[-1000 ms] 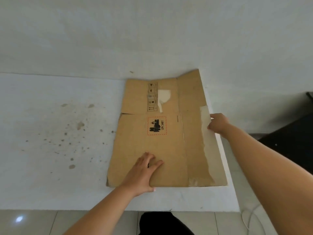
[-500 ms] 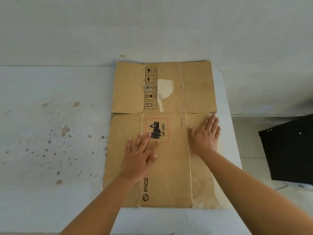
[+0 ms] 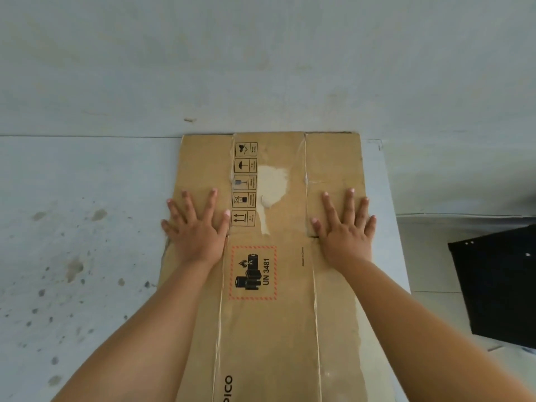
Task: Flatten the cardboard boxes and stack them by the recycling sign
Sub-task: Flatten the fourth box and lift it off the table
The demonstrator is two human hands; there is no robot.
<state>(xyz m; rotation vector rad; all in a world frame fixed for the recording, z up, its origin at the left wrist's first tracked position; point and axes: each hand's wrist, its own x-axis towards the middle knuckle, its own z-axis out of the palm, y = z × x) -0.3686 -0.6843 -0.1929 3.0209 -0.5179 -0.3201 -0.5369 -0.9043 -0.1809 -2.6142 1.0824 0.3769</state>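
Cardboard box [image 3: 290, 314] lies flattened on table [image 3: 87, 184]; left hand [image 3: 197, 230] and right hand [image 3: 346, 232] press on it, fingers spread.

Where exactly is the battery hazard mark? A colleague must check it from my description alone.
Start at the flattened cardboard box lying on the white table. The battery hazard mark sits mid-panel, nearer than both spread hands. Unlike the black handling symbols beyond, it has a red dashed border and reads UN 3481.

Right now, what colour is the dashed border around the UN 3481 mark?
Red-orange, on the flattened cardboard box; head view.
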